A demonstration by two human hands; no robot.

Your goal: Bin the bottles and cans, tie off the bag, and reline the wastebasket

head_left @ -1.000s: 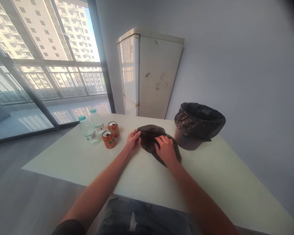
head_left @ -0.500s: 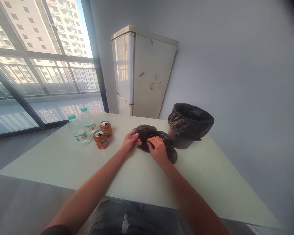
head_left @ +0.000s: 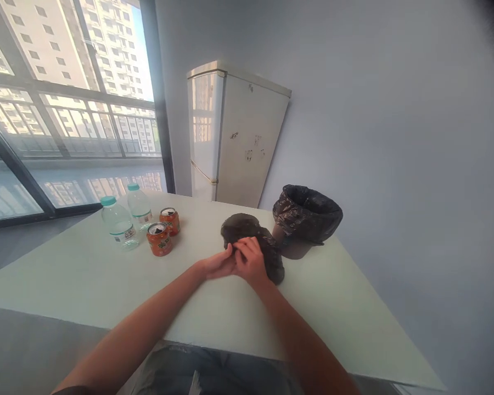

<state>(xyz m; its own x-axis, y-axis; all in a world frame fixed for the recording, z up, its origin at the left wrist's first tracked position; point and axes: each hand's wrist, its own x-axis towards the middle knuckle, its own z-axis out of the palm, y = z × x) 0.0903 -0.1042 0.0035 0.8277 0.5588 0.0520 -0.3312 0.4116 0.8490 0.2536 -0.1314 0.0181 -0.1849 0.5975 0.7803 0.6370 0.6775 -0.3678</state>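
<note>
A crumpled black plastic bag (head_left: 241, 224) lies bunched up on the table in front of me. My right hand (head_left: 251, 260) is closed on its near side, the fingertips pinched together on the plastic. Pressed up against it, my left hand (head_left: 219, 264) has its thumb raised at the bag's near edge and grips it there. The left fingertips are partly hidden behind the right hand. Right behind the bag stands a bin (head_left: 298, 249) lined with another black plastic bag (head_left: 300, 219), which is folded down over its rim.
Two orange drink cans (head_left: 160, 241) stand to the left on the white table (head_left: 313, 307). Beside them are two clear plastic bottles (head_left: 121, 225) with teal caps. A white fridge (head_left: 247, 142) stands behind the table, with a large window (head_left: 86, 126) at the left.
Both hands have come closer to me and together, the right now over the left fingers. The left has slid off the bag's left side to its near edge. My view has shifted slightly.
</note>
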